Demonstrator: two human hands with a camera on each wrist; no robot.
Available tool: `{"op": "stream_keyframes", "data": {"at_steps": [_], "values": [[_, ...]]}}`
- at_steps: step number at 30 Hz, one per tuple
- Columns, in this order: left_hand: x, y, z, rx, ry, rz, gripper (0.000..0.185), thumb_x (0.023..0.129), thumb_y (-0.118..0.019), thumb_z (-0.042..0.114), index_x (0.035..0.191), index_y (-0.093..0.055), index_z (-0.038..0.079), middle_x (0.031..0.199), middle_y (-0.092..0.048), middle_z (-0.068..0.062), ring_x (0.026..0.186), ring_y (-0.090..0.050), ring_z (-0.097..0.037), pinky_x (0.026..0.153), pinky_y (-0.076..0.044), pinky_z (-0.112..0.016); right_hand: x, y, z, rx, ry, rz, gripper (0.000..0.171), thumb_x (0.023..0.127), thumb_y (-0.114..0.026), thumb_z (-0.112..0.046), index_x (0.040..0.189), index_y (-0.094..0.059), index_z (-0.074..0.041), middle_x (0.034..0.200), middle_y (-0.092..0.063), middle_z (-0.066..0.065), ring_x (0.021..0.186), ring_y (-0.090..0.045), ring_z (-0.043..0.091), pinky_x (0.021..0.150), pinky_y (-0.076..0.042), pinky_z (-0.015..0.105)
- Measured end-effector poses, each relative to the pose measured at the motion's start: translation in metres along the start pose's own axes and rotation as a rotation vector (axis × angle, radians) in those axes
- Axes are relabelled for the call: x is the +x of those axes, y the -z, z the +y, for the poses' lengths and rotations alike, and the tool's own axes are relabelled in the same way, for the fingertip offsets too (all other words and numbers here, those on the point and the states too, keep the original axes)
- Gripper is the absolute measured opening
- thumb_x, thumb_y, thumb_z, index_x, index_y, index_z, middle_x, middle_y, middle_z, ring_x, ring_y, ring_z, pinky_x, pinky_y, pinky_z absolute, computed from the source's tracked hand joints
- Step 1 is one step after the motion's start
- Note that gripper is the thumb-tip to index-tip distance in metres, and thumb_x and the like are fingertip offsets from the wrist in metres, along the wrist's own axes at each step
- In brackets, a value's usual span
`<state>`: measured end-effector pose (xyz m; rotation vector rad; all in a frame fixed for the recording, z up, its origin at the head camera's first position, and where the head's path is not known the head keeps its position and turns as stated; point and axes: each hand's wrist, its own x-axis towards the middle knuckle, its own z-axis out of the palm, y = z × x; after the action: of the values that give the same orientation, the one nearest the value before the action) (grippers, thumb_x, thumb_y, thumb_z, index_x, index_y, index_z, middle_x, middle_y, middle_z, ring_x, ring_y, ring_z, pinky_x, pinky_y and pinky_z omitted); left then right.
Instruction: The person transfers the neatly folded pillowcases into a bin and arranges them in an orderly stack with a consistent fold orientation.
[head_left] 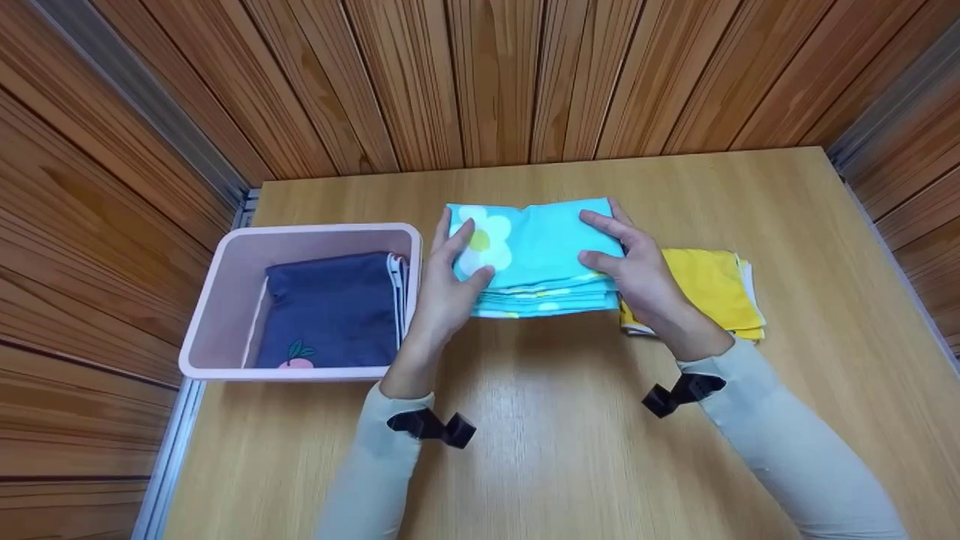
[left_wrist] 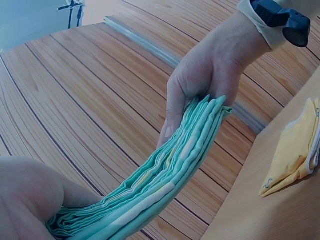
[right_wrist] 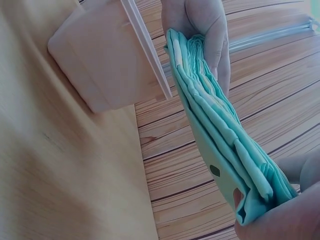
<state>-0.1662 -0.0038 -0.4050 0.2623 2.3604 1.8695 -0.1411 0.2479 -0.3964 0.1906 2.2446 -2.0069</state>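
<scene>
One folded turquoise cloth [head_left: 551,247] is hanging above the table [head_left: 555,457], its long axis running crosswise between the left hand [head_left: 444,289] and right hand [head_left: 641,276]; both are gripping its ends, and the left is lying nearer the pink bin [head_left: 292,373], which is standing to the cloth's left.

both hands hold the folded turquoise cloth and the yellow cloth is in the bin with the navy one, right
The yellow cloth isn't in the bin with the navy cloth; the head view shows it on the table. The left hand and right hand do hold the folded turquoise cloth.
</scene>
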Motion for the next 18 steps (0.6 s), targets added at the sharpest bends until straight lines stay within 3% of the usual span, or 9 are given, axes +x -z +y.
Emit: {"op": "stream_keyframes", "data": {"at_steps": [18], "values": [[-0.001,0.013,0.002,0.015,0.019,0.008,0.066,0.095,-0.067,-0.002,0.155,-0.04,0.005,0.171,-0.012,-0.004,0.157,-0.009,-0.024,0.124,-0.02,-0.035,0.0,-0.009,-0.01,-0.028,0.001,0.005,0.055,0.1,-0.06,-0.003,0.154,-0.046,-0.01,0.172,-0.001,-0.005,0.157,0.006,0.019,0.125,-0.009,0.034]]}}
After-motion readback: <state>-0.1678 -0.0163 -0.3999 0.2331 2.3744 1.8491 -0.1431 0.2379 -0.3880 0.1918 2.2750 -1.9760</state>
